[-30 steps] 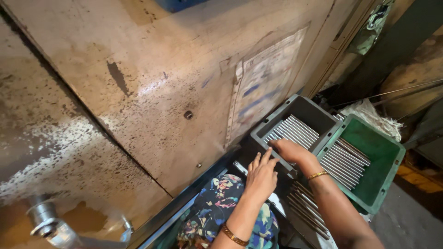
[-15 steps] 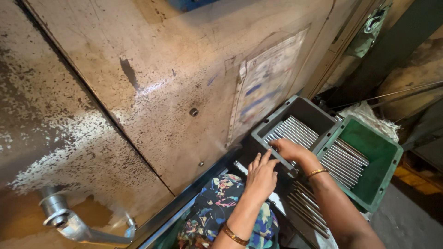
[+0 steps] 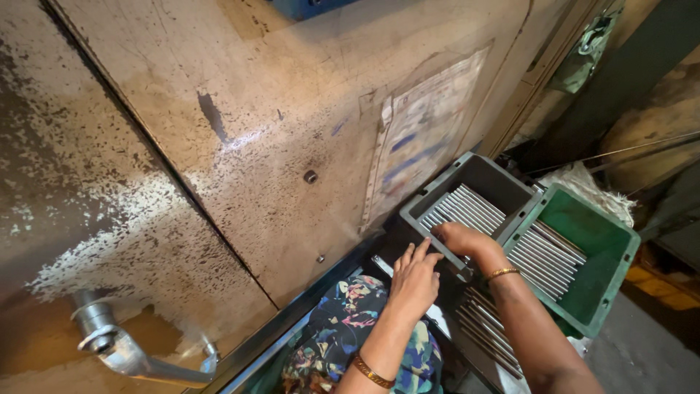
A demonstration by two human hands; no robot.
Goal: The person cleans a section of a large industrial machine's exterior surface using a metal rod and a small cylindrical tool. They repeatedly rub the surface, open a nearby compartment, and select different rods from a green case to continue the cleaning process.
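Observation:
A grey plastic bin (image 3: pixel 487 174) holds a layer of thin metal rods (image 3: pixel 464 208) lying side by side. My right hand (image 3: pixel 463 239) rests on the near rim of this bin, fingers curled over the edge by the rods. My left hand (image 3: pixel 413 281) lies flat just below it, fingers stretched toward the same rim, holding nothing that I can see. Beside the grey bin stands a green bin (image 3: pixel 599 244) with more metal rods (image 3: pixel 543 255). Further rods (image 3: pixel 485 328) lie below my right forearm.
A large worn beige machine panel (image 3: pixel 240 131) with a faded paper label (image 3: pixel 419 135) fills the left and top. A metal lever handle (image 3: pixel 120 350) sticks out at the bottom left. Patterned cloth (image 3: pixel 343 335) covers my lap. White rags (image 3: pixel 583 182) lie behind the bins.
Both hands stay at the grey bin's rim. The view has tilted slightly, so the lever handle at the bottom left shows more fully.

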